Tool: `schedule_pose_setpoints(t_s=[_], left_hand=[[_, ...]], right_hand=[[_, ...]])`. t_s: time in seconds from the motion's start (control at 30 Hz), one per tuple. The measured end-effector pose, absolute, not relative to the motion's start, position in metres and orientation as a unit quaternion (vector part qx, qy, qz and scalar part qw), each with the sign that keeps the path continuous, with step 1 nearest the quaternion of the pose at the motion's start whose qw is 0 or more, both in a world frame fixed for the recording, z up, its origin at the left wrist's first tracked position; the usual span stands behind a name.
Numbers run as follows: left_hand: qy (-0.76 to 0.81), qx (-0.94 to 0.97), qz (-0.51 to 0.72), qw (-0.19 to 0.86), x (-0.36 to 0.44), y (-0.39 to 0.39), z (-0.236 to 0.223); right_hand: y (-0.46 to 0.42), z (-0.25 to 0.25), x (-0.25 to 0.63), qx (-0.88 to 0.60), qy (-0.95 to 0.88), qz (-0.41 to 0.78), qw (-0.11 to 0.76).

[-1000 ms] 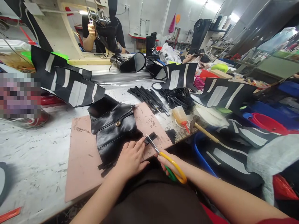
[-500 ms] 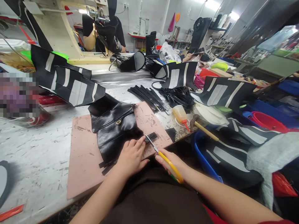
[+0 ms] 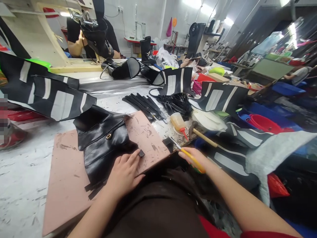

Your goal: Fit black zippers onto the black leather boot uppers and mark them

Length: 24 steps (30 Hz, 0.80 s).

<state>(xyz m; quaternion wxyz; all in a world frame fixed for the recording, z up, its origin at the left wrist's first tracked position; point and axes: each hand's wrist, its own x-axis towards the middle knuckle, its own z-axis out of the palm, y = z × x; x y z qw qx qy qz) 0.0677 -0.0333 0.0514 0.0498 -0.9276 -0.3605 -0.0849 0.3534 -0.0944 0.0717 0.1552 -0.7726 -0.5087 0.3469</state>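
My right hand (image 3: 194, 158) grips yellow-handled scissors (image 3: 190, 156), their blades pointing up and left past the board's right edge. My left hand (image 3: 127, 168) lies with its fingers stretched out on a black strip, whose short end (image 3: 141, 153) shows beyond the fingertips. Beside that hand is a black leather shoe upper (image 3: 105, 140) with a gold fitting, spread on a pink board (image 3: 66, 188). More black strip ends (image 3: 92, 191) stick out under its lower edge. Just left of the blades sits a dark scrap (image 3: 168, 144).
Beyond the board lie bundles of black strips (image 3: 143, 105), a glue bottle (image 3: 177, 121) and a hammer (image 3: 205, 138). Shoe pieces with white patches (image 3: 63, 102) lie left and right. Across the bench a person (image 3: 74, 43) sits behind a sewing machine (image 3: 53, 36).
The scissors have moved right, away from the strip, whose showing end is now shorter. My left hand stays on the strip by the shoe upper. The view has turned right.
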Motion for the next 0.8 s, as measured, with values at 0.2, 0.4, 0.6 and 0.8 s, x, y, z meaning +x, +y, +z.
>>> schedule_pose_setpoints(t_s=[0.2, 0.4, 0.6, 0.8], left_hand=[[-0.357, -0.927, -0.087, 0.075, 0.069, -0.033, 0.051], [-0.352, -0.927, -0.094, 0.084, 0.068, -0.032, 0.05], [-0.37, -0.922, -0.101, 0.059, 0.068, -0.034, 0.05], [-0.371, -0.92, -0.114, 0.06, 0.065, -0.036, 0.05]], right_hand=[[-0.114, 0.045, 0.349, -0.768, -0.638, -0.03, -0.047], [-0.131, 0.03, 0.357, -0.758, -0.65, -0.001, 0.054], [-0.064, 0.067, 0.348, -0.736, -0.659, 0.07, 0.141], [0.029, 0.094, 0.303, -0.661, -0.745, 0.068, 0.056]])
